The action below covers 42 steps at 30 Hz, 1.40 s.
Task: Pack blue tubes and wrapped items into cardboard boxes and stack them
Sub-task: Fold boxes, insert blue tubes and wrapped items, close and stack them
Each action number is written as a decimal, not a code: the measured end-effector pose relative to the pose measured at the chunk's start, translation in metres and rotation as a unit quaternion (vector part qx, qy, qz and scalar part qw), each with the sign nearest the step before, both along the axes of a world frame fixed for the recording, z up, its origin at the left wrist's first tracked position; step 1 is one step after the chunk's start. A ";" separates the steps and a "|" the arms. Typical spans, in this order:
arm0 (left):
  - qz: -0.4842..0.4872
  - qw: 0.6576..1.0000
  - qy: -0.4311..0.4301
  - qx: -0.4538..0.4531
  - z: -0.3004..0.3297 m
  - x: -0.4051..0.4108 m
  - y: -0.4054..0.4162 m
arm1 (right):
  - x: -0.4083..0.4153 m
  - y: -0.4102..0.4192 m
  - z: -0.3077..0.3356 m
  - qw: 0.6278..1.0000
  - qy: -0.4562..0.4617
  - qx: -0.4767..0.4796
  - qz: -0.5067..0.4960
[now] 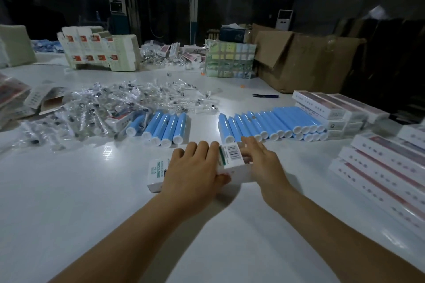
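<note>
The small white box [197,171] lies flat on the white table [92,202], near the front centre. Far left of the box, a heap of clear wrapped items [96,108] is spread across the table. Just behind the box and to its left, a short row of blue tubes [164,127] lies with white caps facing forward. The left hand [195,167] rests across the box top, fingers curled over the far edge and thumb on the near side, gripping it. The right hand [261,159] touches the box's right end at the barcode flap; its fingers are bent, grip not discernible. Behind and right of the box lies a longer tube row [273,124]. Farther right stand stacked packed boxes [381,167].
</note>
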<state>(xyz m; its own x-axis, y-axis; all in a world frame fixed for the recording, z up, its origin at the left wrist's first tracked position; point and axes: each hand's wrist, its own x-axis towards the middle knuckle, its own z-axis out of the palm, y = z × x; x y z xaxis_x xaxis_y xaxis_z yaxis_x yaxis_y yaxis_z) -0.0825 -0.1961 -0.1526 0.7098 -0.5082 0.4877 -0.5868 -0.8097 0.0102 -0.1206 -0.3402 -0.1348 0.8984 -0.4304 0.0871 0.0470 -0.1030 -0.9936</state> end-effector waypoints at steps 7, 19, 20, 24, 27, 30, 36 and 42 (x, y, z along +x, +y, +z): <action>0.017 1.000 0.013 -0.008 0.002 0.006 0.007 | -0.005 -0.014 0.001 0.992 -0.065 -0.003 -0.110; 0.059 0.998 0.010 -0.009 0.003 0.010 0.012 | -0.013 -0.001 -0.002 0.994 -0.086 -0.067 -0.028; 0.065 0.998 0.010 -0.010 0.003 0.010 0.012 | -0.014 0.000 -0.002 0.995 -0.084 -0.048 -0.021; 0.075 0.997 0.011 -0.011 0.002 0.010 0.012 | -0.014 0.004 -0.004 0.997 -0.076 -0.013 0.006; 0.079 0.997 0.008 -0.002 0.002 0.010 0.011 | -0.015 0.007 -0.006 0.997 -0.075 -0.009 0.016; 0.086 0.996 0.003 0.014 0.002 0.009 0.011 | -0.015 0.009 -0.008 0.997 -0.072 -0.010 0.032; 0.085 0.996 -0.002 0.021 0.003 0.006 0.009 | -0.016 0.009 -0.008 0.995 -0.061 -0.068 0.030; 0.063 0.998 -0.007 0.018 0.003 0.003 0.008 | -0.012 0.002 -0.004 0.993 -0.052 -0.107 0.022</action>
<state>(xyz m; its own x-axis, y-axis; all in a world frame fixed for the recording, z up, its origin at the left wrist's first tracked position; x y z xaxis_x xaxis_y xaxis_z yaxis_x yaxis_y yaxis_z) -0.0800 -0.1885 -0.1492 0.7623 -0.4328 0.4812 -0.4797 -0.8769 -0.0288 -0.1324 -0.3383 -0.1392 0.8975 -0.3525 0.2650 0.1566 -0.3072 -0.9387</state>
